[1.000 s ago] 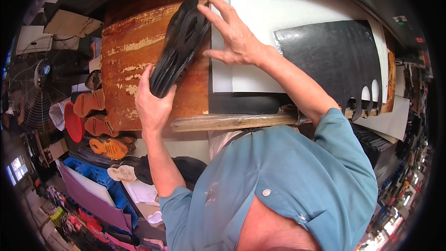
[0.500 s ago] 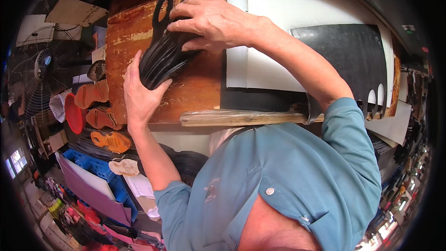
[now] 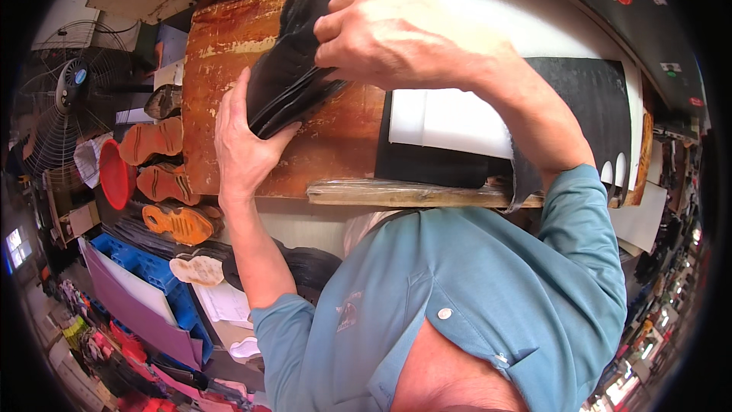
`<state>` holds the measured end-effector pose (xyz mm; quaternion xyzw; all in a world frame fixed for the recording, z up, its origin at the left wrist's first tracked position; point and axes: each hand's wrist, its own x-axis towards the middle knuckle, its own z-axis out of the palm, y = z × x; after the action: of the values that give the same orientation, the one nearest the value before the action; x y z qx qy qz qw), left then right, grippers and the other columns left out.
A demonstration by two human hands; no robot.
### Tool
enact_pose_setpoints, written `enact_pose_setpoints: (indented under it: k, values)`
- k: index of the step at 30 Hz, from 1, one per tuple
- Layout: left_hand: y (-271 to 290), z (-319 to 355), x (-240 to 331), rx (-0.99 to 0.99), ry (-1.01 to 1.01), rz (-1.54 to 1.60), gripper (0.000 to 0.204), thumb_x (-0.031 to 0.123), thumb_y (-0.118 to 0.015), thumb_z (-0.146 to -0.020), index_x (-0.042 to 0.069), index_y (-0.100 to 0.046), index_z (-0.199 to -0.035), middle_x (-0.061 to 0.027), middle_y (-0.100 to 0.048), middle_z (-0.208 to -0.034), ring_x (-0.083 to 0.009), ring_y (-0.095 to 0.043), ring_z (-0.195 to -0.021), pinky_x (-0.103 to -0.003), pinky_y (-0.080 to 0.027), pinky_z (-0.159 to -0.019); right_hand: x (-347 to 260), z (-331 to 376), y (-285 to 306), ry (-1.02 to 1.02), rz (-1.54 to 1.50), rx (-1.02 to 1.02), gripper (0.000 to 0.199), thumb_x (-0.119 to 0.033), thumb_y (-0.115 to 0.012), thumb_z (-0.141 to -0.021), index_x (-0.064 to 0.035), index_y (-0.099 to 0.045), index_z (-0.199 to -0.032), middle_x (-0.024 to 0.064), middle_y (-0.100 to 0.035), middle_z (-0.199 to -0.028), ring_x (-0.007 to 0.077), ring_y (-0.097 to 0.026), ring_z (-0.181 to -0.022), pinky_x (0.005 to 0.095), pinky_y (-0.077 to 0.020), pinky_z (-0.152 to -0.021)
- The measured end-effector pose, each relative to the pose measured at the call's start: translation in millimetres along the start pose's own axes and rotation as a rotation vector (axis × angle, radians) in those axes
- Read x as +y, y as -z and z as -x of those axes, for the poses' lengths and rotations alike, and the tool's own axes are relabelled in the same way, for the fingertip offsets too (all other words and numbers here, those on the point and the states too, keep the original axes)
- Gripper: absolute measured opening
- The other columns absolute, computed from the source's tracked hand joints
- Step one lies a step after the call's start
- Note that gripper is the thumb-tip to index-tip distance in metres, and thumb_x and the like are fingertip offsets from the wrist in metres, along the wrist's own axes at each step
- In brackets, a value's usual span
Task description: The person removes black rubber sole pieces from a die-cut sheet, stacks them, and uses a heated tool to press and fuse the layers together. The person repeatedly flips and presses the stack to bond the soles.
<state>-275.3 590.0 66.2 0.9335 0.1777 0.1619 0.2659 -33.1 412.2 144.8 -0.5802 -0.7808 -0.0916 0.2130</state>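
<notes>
A stack of thin black shoe-sole pieces (image 3: 286, 80) lies slantwise over the worn wooden board, its layers fanned a little at the near end. My left hand (image 3: 248, 141) cups that near end, with the thumb on one side and the fingers along the other. Further up, my right hand (image 3: 389, 34) has its fingers curled against the right edge of the stack. Its fingertips are partly hidden, and so is that part of the stack.
Right of the wooden board (image 3: 221, 122) lie white sheeting (image 3: 446, 118) and a black sheet (image 3: 587, 91) with cut-out edges. A plastic-wrapped wooden bar (image 3: 419, 192) runs along the front. To the left are orange soles (image 3: 179, 223), a red round object (image 3: 117, 175), a fan (image 3: 74, 80) and a blue crate (image 3: 137, 263).
My right hand has shifted right and its fingers have curled in more. The upright black loop at the stack's far end no longer shows; solid black pieces now reach further up there.
</notes>
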Motion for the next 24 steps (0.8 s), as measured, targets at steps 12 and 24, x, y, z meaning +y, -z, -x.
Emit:
enact_pose_setpoints:
  k: [12,24]
  values:
    - [-0.9,-2.2,-9.4,0.046,-0.076,-0.038,0.113,0.021,-0.099,-0.067,0.006,-0.041,-0.162,-0.02,-0.059,-0.143,-0.041,-0.056,-0.132,-0.052,-0.044,-0.114,-39.4,-6.7,-42.6,0.007,0.305,-0.254,0.023,-0.018,-0.07,-0.09,-0.0079,-0.077,-0.109,0.0032,-0.065,-0.102,0.0213,-0.063,-0.103,0.0369,-0.0492,-0.093]
    - [-5.3,2.7,-8.4,0.013,-0.077,-0.029,0.121,0.025,-0.101,-0.066,0.005,-0.036,-0.166,-0.0211,-0.054,-0.151,-0.0429,-0.052,-0.137,-0.053,-0.041,-0.119,-18.1,16.4,-19.1,-0.237,-0.217,-0.352,0.02,-0.023,-0.076,-0.094,-0.0039,-0.074,-0.097,0.0115,-0.068,-0.09,0.0344,-0.07,-0.093,0.0467,-0.0569,-0.08]
